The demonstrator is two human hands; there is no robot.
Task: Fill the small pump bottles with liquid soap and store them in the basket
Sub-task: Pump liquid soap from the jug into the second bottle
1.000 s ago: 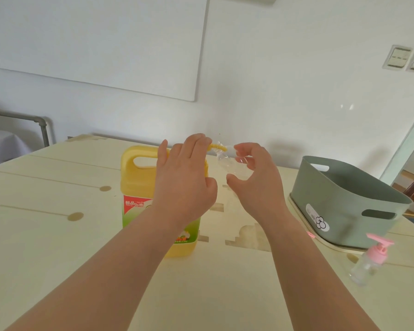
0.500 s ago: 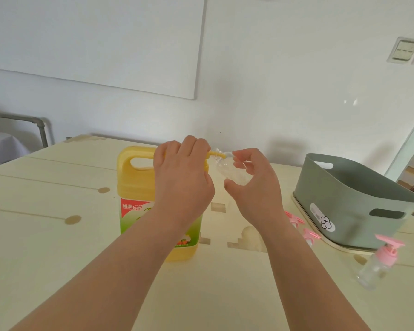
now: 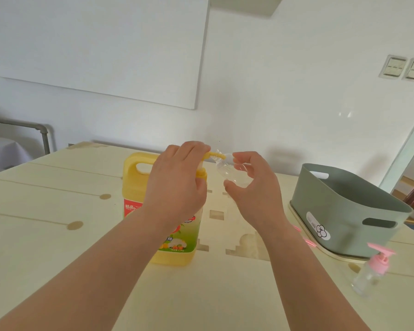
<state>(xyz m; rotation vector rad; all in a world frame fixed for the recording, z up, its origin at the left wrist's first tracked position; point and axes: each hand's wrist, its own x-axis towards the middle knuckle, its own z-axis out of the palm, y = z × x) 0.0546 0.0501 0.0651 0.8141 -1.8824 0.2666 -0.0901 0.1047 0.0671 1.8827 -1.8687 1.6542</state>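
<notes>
Head camera, looking down along two bare forearms: nearest me, at four o'clock, a small clear plastic bottle with a pink pump top (image 3: 371, 274) stands upright on the pale yellow wooden table (image 3: 58, 247). Just beyond it, at three o'clock, a sage-green plastic basket with cut-out handles (image 3: 339, 211) rests on a cream tray (image 3: 344, 257). Two pink pieces (image 3: 310, 242) peek out between the right forearm and the tray, too hidden for me to identify.

At centre, a large yellow plastic soap jug with a red-and-green label (image 3: 139, 187) stands upright. The left hand (image 3: 177, 185) is curled over the jug's yellow pump (image 3: 214, 154), gripping it from above. At three o'clock of that hand, the right hand (image 3: 256, 192) pinches a second small clear bottle, uncapped (image 3: 230, 170). It is tilted, with its open neck at the tip of the pump's spout. I cannot tell from my station whether the neck is over the spout or merely touching it, or whether any soap is inside.

Farther back, a white board (image 3: 93, 44) hangs on the wall at eleven o'clock, and two switch plates (image 3: 406, 68) sit at two o'clock.
</notes>
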